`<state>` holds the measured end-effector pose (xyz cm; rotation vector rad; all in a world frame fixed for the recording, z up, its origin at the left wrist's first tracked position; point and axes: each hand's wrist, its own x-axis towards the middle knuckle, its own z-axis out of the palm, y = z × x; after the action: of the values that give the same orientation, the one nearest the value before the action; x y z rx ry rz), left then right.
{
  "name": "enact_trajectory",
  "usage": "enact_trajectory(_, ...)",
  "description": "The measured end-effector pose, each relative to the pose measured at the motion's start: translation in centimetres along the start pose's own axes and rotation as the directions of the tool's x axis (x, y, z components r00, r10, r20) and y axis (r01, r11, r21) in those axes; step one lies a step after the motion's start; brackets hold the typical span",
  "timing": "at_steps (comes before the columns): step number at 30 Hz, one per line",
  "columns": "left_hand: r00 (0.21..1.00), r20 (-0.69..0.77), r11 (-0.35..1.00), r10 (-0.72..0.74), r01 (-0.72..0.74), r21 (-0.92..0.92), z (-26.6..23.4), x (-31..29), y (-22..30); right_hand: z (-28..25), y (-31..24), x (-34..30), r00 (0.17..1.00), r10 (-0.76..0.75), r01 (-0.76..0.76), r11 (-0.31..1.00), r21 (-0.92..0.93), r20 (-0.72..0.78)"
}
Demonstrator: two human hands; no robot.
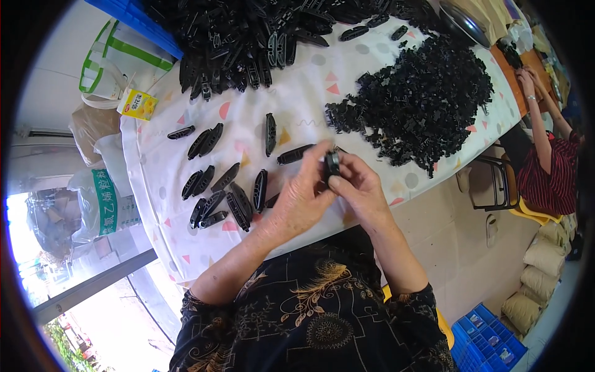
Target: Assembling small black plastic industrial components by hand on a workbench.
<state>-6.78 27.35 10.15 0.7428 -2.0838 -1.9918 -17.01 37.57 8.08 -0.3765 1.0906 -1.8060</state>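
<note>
Fingers (354, 162) of the right hand (367, 193) are clamped on a dark plastic piece (332, 163), the thumb pressed to its lower end; those of the left hand (299, 199) curve about its opposite side, though blur prevents telling how firmly they bear on it. The piece lies between the two hands, raised above the near edge of the tablecloth (296, 99). For good control, it is probably best gripped by its stiff long sides, with the thumbs opposed and any pressure applied squarely, since twisting could mark or snap thin ribs. Note the materials: the loose housings (260, 191) at left are slender, boat-shaped mouldings of black plastic, smooth and glossy along the flanks, some showing ribbed, recessed faces. Similar forms lie tangled in the far pile of housings (226, 43), whereas the heap of small fittings (427, 93) at right is jagged and duller. The pale cloth, printed with triangles and discs, wrinkles softly beneath.
</note>
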Motion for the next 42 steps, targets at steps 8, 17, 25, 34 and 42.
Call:
enact_trajectory(8,0.984,0.117,0.988,0.135,-0.143,0.060,2.0,-0.5,-0.5,-1.6,0.4,-3.3,0.994,-0.081,0.078,0.996,-0.039,-0.080)
enact_trajectory(17,0.856,0.082,0.619,0.511,-0.433,0.655,-0.8,2.0,1.5,-2.3,-2.5,-0.7,0.994,-0.100,0.085,0.954,-0.287,-0.037)
enact_trajectory(25,0.875,0.029,0.287,0.483,-0.189,0.939,-4.6,5.1,-2.4,-1.2,-2.1,2.9,0.896,-0.355,0.210,-0.196,-0.958,0.268)
enact_trajectory(34,0.943,-0.157,0.226,0.294,0.092,0.970,-14.6,-2.4,-3.5,-2.2,-1.0,4.1,0.823,-0.432,0.337,-0.152,-0.929,0.369)
enact_trajectory(42,0.819,-0.080,0.268,0.569,-0.093,0.959,-18.3,5.4,1.0,-1.8,-1.4,4.5,0.825,-0.290,0.462,-0.145,-0.875,0.484)
